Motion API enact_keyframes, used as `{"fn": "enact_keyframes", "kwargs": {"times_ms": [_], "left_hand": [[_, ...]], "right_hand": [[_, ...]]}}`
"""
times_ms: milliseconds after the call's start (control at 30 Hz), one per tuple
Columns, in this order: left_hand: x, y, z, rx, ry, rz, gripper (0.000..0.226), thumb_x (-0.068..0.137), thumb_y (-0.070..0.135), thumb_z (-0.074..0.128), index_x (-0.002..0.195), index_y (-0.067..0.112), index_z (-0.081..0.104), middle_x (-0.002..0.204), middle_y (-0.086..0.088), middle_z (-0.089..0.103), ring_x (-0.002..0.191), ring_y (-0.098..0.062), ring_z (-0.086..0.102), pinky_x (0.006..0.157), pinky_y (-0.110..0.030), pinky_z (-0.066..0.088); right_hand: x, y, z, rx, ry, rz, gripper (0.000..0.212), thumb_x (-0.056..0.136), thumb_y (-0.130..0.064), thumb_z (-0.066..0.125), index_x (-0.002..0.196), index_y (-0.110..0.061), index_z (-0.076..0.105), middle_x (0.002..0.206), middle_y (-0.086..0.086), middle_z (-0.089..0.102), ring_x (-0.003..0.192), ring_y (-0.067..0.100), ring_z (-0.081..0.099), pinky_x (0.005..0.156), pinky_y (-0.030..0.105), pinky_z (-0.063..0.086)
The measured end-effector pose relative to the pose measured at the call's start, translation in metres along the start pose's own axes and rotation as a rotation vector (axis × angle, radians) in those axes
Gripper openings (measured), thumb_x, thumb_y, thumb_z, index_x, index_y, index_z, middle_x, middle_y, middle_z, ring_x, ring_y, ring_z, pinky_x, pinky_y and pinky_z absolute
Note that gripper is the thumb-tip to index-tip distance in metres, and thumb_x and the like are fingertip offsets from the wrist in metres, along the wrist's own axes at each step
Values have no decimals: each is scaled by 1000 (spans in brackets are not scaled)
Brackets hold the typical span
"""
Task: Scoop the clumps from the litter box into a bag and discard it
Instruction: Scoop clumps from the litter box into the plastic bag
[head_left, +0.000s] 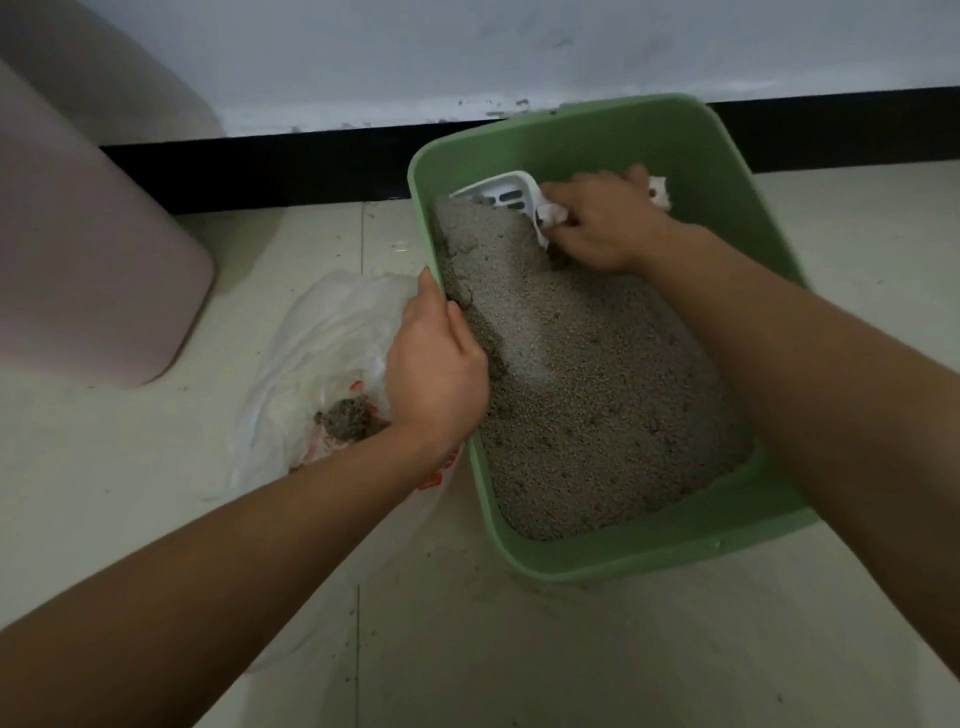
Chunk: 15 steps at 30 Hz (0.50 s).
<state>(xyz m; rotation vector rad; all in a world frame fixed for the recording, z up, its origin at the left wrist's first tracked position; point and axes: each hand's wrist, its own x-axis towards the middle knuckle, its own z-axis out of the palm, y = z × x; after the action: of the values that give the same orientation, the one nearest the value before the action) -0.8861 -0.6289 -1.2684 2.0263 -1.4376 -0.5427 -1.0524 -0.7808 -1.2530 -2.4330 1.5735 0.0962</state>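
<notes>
Two hands, left (436, 364) gripping box (613, 564) rim, right (602, 223) clutching scoop (504, 189)

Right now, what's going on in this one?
A person is cleaning a green litter box on the floor. The left hand grips its left rim, while the right hand holds a white scoop dug into the litter at the far end. A white bag lies left of the box, one clump already inside.

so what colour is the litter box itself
Light green: the litter box shows plainly in the head view, holding grey litter.
</notes>
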Motion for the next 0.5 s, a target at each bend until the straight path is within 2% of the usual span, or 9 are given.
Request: {"fn": "enact_keyframes", "kwargs": {"times_ms": [67,167,200,267,300,367,500], "left_hand": [[1,-2,0,-5,5,7,47,105,23,32,149,10,32,136,-9,53,116,-22,54,83,-16,31],[1,-4,0,-14,-4,26,44,105,24,32,146,10,36,132,-9,55,115,-23,55,85,-21,36],[1,-4,-1,-15,-8,29,44,105,24,31,146,10,36,132,-9,56,115,-24,55,87,-23,38],[2,-5,-1,-13,-15,21,45,105,25,30,147,10,35,135,-10,54,119,-25,53,91,-25,38],[2,-5,-1,-14,-21,17,46,105,27,29,148,10,34,138,-9,52,122,-25,52,94,-25,38],[2,-6,-2,-17,-28,25,46,105,30,27,147,12,35,139,-9,52,123,-25,51,99,-30,40],[1,-10,-3,-34,-32,49,47,105,36,23,144,15,37,132,-7,57,116,-25,56,96,-40,47]], "right_hand": [[-2,0,-1,57,-20,-26,25,101,-36,40,116,-27,57,88,-1,54,101,21,51,108,49,21],[-11,2,-4,165,-87,-10,30,101,-37,41,119,-24,61,97,-1,57,99,18,48,109,51,23],[-15,4,-4,242,-122,13,29,100,-38,44,117,-24,64,97,-1,59,96,19,51,105,49,29],[-26,5,-7,422,-214,69,28,98,-36,53,114,-19,67,97,5,63,84,20,54,86,37,41],[-33,5,-8,476,-250,86,29,97,-35,55,114,-15,68,98,7,64,81,20,54,76,33,41],[-48,4,-6,519,-288,112,30,97,-34,56,114,-11,67,100,8,63,82,18,54,70,28,38],[-81,8,-1,656,-170,191,27,97,-33,56,114,-15,67,103,9,66,90,24,59,82,33,44]]}}
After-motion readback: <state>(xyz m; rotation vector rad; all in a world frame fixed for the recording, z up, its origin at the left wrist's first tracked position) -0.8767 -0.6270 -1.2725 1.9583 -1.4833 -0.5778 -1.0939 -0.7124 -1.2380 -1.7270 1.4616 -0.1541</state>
